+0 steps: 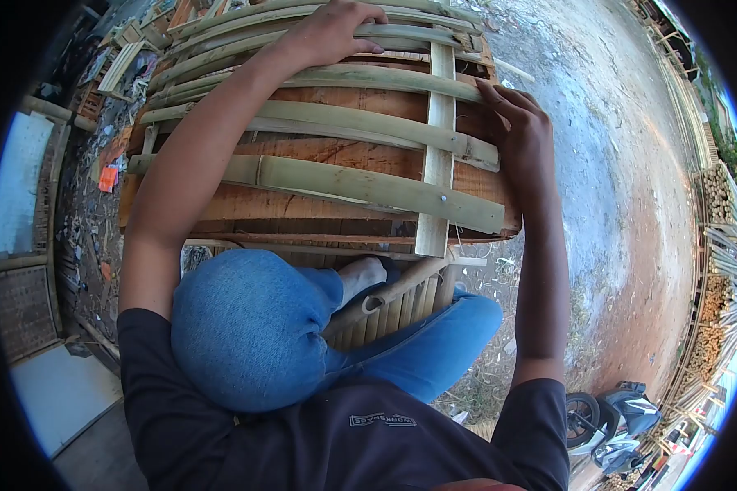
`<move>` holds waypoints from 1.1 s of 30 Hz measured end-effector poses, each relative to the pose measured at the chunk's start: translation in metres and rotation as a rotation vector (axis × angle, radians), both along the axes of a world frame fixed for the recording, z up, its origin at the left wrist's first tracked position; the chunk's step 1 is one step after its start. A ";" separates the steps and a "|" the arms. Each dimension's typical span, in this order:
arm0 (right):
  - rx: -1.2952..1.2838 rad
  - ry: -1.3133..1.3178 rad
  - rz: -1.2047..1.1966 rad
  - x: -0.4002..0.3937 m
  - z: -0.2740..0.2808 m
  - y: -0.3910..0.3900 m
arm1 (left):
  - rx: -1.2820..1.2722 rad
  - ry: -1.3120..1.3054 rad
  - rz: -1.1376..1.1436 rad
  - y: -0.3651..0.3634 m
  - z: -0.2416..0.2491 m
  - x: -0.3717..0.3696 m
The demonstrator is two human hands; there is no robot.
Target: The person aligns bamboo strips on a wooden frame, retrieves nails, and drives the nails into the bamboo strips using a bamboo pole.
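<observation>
Several long green bamboo strips lie side by side across a wooden work table [336, 154]. Near their right ends a crosswise bamboo strip [440, 110] runs beneath them. The nearest long strip [336, 182] has a small round spot where it crosses that piece. At the far side, my left hand [336, 31] rests on the strips, fingers apart. My right hand [517, 114] is closed on the right end of a middle strip [385, 78], thumb and fingers at its tip.
My jeans-clad legs [246, 327] are folded before the table, over a slatted bamboo seat [397, 315]. Scraps litter the ground at left, near an orange piece [108, 178]. A motorbike [618, 421] stands at lower right; bamboo stacks [716, 303] line the right edge.
</observation>
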State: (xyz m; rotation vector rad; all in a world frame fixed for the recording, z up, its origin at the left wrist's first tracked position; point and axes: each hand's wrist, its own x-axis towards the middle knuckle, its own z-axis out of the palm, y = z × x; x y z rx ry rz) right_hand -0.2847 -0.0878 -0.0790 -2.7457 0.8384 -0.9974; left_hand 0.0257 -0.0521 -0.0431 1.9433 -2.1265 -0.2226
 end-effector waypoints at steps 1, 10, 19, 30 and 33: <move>-0.002 0.000 0.002 0.000 0.000 0.000 | 0.015 0.000 -0.005 -0.001 0.002 0.000; 0.001 -0.002 -0.010 0.001 0.002 0.002 | 0.013 -0.039 -0.003 0.006 0.007 -0.003; -0.005 0.002 -0.016 0.000 0.001 0.001 | -0.311 0.141 -0.244 0.010 -0.002 -0.032; -0.104 0.035 -0.009 -0.002 -0.003 -0.006 | -0.125 0.110 -0.297 0.014 -0.018 -0.047; -0.163 0.087 -0.016 -0.005 -0.005 -0.002 | 0.024 0.090 -0.243 0.021 0.001 -0.058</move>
